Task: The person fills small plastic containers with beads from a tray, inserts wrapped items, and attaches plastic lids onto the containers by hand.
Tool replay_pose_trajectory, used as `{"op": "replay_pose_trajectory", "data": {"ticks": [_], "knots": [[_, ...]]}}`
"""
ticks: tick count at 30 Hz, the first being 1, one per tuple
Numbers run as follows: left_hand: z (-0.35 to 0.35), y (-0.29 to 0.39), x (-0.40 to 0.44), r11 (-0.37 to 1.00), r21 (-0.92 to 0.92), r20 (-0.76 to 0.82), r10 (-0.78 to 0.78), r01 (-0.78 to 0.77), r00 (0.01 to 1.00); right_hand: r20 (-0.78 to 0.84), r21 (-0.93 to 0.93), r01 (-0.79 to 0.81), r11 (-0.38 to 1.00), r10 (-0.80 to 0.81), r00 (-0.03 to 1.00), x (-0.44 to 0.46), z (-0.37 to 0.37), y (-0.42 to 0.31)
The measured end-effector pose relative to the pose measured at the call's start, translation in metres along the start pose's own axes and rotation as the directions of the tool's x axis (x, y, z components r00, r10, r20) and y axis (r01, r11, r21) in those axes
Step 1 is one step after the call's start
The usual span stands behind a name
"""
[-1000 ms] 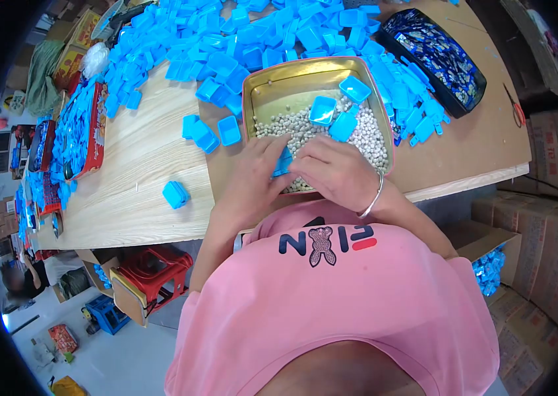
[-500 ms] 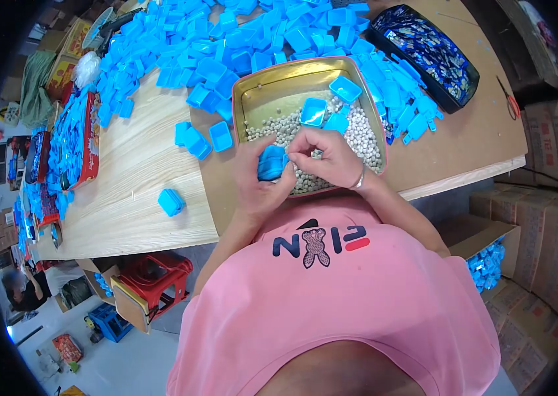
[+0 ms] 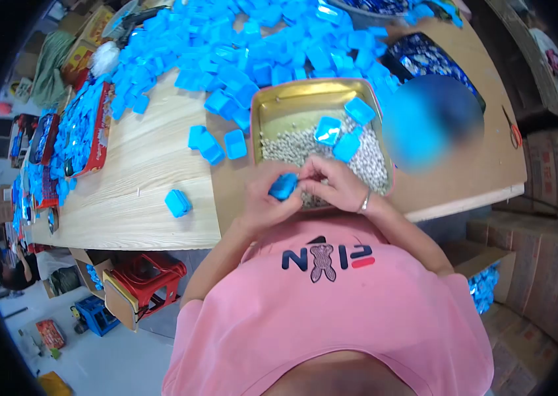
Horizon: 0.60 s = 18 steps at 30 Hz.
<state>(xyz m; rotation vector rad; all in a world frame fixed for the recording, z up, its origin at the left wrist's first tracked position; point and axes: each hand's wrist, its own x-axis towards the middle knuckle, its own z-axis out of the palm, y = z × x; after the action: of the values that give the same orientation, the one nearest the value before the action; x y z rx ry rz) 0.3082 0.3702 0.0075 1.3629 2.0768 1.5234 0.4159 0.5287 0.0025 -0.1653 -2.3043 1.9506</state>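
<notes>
My left hand is closed around a small blue plastic case at the near edge of a gold-lined tin. Beside it, the fingers of my right hand are pinched together at the case's right side; whatever they hold is too small to make out. Pale round beads cover much of the tin's floor. Among them lie a few open blue cases. More loose blue cases sit on the table just left of the tin.
A large heap of blue pieces fills the table's far side. A small blue stack stands at left, near a red box of blue parts. Scissors lie at right. A blurred patch hides part of the right side near a dark tray.
The view has shifted, so table items sit lower and slightly right. Both hands remain together over the tin's near edge, with the blue case still in my left hand.
</notes>
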Motion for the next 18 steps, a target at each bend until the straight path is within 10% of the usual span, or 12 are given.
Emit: {"op": "replay_pose_trajectory", "data": {"ticks": [3,5,8,10,11,18], "knots": [[-0.018,0.020,-0.008,0.988,0.019,-0.025,-0.154,0.155,0.988,-0.095,-0.067,-0.073,0.995,0.067,0.993,0.014,-0.003,-0.002],[-0.044,-0.013,-0.020,0.966,-0.003,-0.332,-0.246,0.260,0.911,-0.252,-0.299,-0.018,0.954,-0.061,0.966,0.032,-0.031,0.002],[-0.135,-0.074,-0.039,0.919,-0.102,-0.785,-0.310,0.381,0.537,-0.460,-0.640,-0.046,0.767,-0.334,0.823,0.078,-0.094,0.014],[-0.188,-0.069,-0.069,0.849,-0.485,-0.579,-0.493,0.211,0.650,-0.433,-0.797,-0.094,0.596,-0.457,0.777,0.120,-0.118,0.024],[-0.202,-0.131,-0.077,0.800,-0.323,-0.809,-0.511,0.506,0.291,-0.386,-0.867,-0.074,0.493,-0.569,0.726,0.145,-0.126,0.043],[-0.223,-0.171,-0.093,0.478,0.025,-0.800,-0.517,0.878,0.304,-0.366,-0.851,-0.152,0.503,-0.360,0.858,0.184,-0.134,0.058]]}}
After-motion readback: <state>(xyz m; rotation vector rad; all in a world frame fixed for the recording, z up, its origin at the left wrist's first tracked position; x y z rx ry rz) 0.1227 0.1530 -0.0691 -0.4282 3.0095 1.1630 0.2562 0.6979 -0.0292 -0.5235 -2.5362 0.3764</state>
